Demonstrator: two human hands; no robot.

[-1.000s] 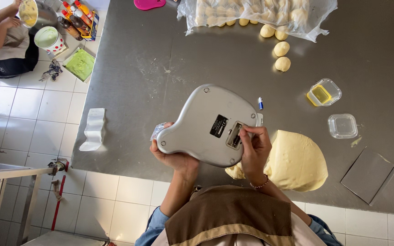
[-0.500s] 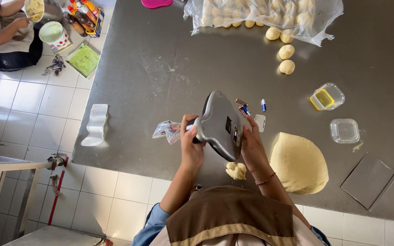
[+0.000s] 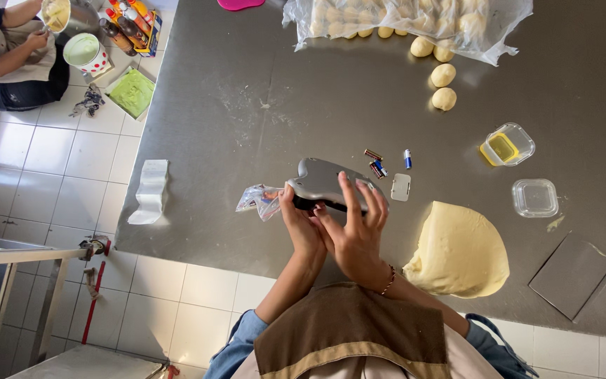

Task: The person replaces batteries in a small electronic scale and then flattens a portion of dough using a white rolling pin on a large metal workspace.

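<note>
Bright, even daylight, sharp almost throughout.

Soft light spreads over the grey brushed-steel worktable [image 3: 247, 140], which gives a pale sheen in its upper middle but no hard glare. The large mound of pale yellow dough [image 3: 461, 249] throws only a faint shadow at its edge, and the clear crumpled plastic sheet over the dough balls [image 3: 401, 17] catches small white glints. The white floor tiles [image 3: 50, 161] look slightly washed out. Lines bend a little towards the frame's corners; blur is negligible.
</note>
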